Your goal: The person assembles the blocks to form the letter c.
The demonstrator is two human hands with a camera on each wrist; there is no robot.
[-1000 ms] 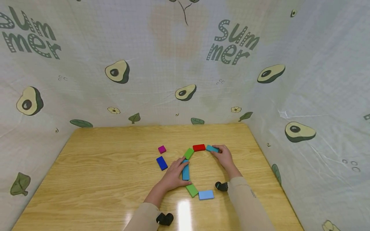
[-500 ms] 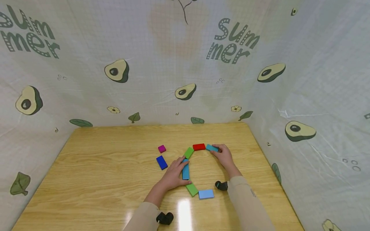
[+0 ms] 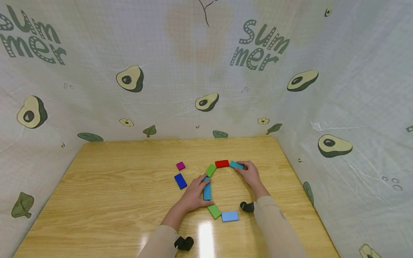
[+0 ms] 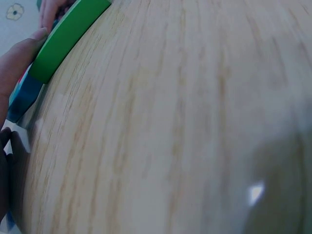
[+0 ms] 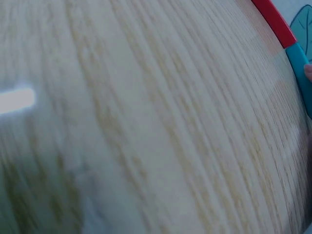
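Note:
My right hand (image 3: 250, 174) pinches a teal-blue block (image 3: 236, 165) at the far right of a curved row, its end against a red block (image 3: 222, 163). My left hand (image 3: 193, 195) lies spread over the row's left side. Its fingers reach the upper end of a longer blue block (image 3: 207, 190), near a green block (image 3: 210, 170). The left thumb touches the place where the blue block meets a lower green block (image 3: 214, 211). In the left wrist view, that thumb is against the green block (image 4: 68, 41). The right wrist view shows one fingertip on the teal-blue block (image 5: 301, 73).
A light blue block (image 3: 230, 216) ends the row at the near side. Left of the row lie a dark blue block (image 3: 180, 181) and a small magenta block (image 3: 180, 166). A printed cloth (image 3: 180, 71) hangs behind and beside the wooden table (image 3: 122, 186).

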